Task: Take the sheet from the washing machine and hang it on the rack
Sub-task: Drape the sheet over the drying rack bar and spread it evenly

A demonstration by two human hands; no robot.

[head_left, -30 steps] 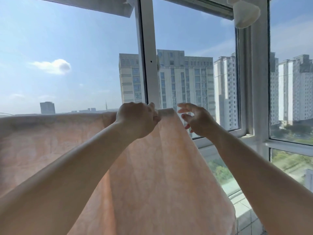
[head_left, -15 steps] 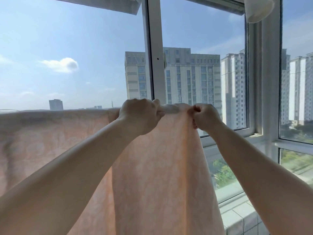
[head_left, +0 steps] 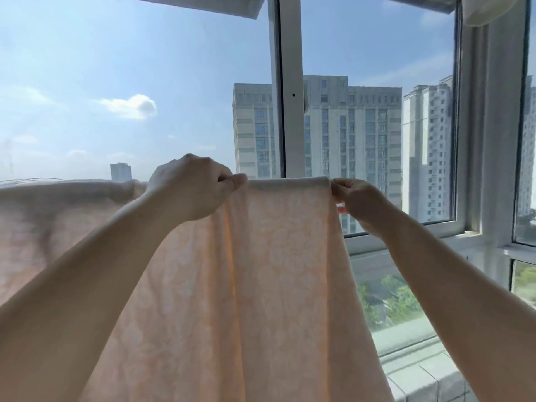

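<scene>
The sheet [head_left: 261, 285] hides the rack; its lower part is cut off.

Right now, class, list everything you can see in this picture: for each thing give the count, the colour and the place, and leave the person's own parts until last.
sheet: one, pale peach with a faint white pattern, hanging across the left and middle of the view.
window frame: one, white, behind the sheet, with uprights in the middle and at the right.
apartment blocks: several, pale grey, outside beyond the glass.
cloud: one clear one, white, in the blue sky at left.
trees: a few, green, below at right outside.
left hand: one, fingers gripping the sheet's top edge.
right hand: one, fingers pinching the sheet's top right corner.
</scene>
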